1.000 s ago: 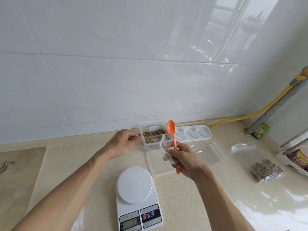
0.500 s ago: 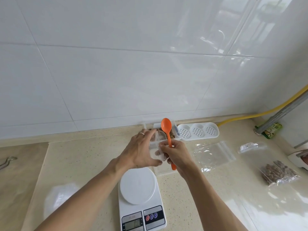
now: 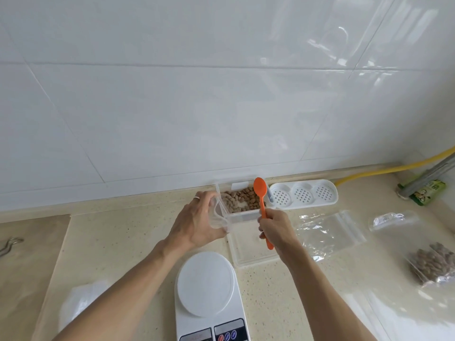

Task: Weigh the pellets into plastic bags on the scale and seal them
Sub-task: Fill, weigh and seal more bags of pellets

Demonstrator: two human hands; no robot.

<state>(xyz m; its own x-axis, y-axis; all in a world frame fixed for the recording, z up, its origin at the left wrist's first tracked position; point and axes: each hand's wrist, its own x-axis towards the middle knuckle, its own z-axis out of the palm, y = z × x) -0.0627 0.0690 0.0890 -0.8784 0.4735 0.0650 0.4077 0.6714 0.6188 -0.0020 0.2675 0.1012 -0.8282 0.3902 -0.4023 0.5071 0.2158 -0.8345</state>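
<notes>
Clearly the filling step is about to begin: the left hand holds a small clear plastic bag at frame centre, fingers curled round its mouth, just left of the open container of pellets. The right hand grips the orange spoon by its handle, fingers closed on it, bowl raised over the container (empty, as far as I can tell). Next, I judge, comes a scoop into the bag, then the scale, bare at lower centre of the tabletop.

Left hand and right hand both reach forward, fingers curled.
</notes>
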